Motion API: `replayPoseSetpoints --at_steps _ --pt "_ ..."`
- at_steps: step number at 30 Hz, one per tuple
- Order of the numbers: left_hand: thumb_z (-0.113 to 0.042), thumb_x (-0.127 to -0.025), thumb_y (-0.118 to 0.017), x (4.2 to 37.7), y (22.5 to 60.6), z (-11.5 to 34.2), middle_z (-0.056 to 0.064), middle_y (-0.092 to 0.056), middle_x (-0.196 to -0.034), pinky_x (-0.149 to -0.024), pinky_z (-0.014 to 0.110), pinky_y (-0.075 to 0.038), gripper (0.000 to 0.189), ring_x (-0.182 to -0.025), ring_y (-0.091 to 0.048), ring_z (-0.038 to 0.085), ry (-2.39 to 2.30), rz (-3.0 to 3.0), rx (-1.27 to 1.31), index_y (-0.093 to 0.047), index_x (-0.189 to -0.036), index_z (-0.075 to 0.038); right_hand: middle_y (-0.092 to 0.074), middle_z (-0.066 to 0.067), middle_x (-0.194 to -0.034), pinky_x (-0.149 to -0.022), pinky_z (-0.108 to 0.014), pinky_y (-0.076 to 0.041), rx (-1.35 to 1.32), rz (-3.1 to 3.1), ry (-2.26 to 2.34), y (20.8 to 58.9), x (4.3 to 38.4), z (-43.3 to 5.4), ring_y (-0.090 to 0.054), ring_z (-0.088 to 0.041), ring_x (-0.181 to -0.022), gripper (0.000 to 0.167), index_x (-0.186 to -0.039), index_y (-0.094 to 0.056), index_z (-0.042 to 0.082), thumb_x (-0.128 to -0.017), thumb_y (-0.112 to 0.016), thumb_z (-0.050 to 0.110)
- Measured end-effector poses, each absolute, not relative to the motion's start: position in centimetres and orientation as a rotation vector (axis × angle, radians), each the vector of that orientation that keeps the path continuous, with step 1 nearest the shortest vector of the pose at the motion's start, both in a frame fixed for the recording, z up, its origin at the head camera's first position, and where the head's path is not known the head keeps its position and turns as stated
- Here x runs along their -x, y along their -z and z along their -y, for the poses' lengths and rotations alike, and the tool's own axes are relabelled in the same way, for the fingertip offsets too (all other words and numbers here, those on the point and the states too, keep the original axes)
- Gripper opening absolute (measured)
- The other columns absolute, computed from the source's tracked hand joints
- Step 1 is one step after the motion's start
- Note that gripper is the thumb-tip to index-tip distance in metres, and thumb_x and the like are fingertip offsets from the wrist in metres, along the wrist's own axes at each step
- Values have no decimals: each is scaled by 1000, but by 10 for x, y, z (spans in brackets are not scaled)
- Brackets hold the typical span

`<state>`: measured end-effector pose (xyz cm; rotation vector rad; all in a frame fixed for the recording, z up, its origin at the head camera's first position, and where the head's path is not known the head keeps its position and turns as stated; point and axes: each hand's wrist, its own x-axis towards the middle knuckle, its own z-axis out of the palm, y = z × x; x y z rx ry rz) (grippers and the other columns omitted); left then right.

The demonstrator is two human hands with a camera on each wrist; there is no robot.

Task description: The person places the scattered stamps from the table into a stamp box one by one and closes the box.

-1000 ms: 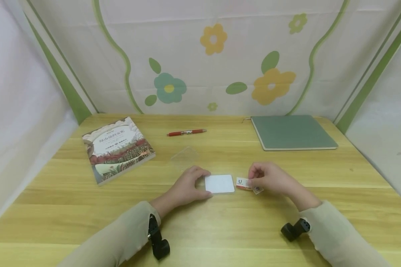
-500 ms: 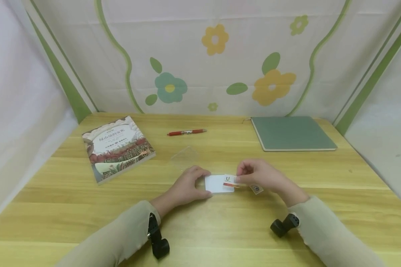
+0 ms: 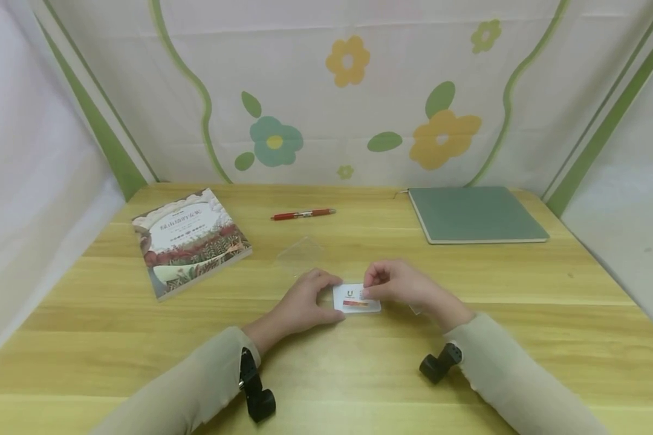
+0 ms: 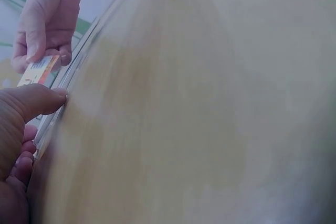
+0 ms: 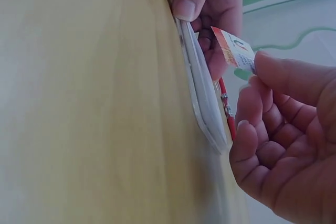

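In the head view my left hand (image 3: 299,301) grips the left end of a small flat white case (image 3: 373,307) on the table, thumb on the near edge and fingers on the far one. My right hand (image 3: 405,287) pinches a small white stamp (image 3: 352,296) with an orange strip between thumb and index finger. The stamp's serrated edge shows in the right wrist view, where the stamp (image 5: 233,48) is tilted above the case (image 5: 202,93), apart from it. A second small stamp (image 3: 415,310) lies mostly hidden behind my right hand.
A clear plastic lid (image 3: 302,251) lies beyond my left hand. Farther back are a red pen (image 3: 303,214), an illustrated book (image 3: 190,241) on the left and a green notebook (image 3: 476,214) on the right. A flowered curtain (image 3: 332,121) stands behind the wooden table.
My right hand has carried the stamp leftward from the table at the case's right to above the case. My left hand has stayed on the case.
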<state>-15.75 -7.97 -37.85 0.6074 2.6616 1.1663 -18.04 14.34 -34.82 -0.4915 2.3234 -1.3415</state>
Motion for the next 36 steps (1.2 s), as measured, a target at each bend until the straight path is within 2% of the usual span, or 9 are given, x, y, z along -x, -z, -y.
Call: replayPoseSetpoints --at_steps 11,25,36 --pt "-31 -72 -78 158 381 81 2 -53 -116 -92 40 -40 55 -107 -48 19 -1162 -2676 -628 -59 -120 -12 -57 -2 -75 -58 -25 -41 390 -2351 1300 352 182 -126 -49 -15 -68 11 -82 -60 6 -80 -69 11" --pt "-28 -72 -78 156 378 81 2 -53 -114 -91 40 -40 54 -104 -48 18 -1175 -2670 -632 -59 -119 -11 -57 -1 -70 -55 -24 -40 426 -2456 1208 356 183 -115 -50 -14 -63 10 -76 -59 6 -79 -69 8" --pt "-27 -72 -78 155 380 81 3 -54 -115 -91 40 -40 54 -105 -49 20 -1196 -2671 -650 -59 -119 -11 -57 -1 -68 -56 -26 -41 423 -2571 1129 358 182 -109 -51 -15 -65 11 -72 -58 8 -77 -68 6"
